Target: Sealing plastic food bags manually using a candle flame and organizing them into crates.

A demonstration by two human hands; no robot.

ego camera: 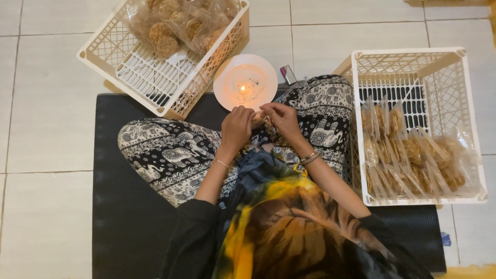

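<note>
Both hands meet in the lap, just near of a white plate (227, 93) carrying a lit candle (242, 91). The left hand (236, 128) and right hand (281, 120) pinch a small plastic snack packet (258, 120), though it is mostly hidden. Sealing well likely means keeping the bag edge taut and brushing it briefly past the flame. Filled packets (408, 160) lie in the right crate (413, 57); another crate (129, 67) sits far left.

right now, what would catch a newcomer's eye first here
The lit candle glows on a white plate at centre, just ahead of the left hand and right hand, which meet over a small packet. White crates flank them: top left with loose snack bags, right with bags in rows.
</note>
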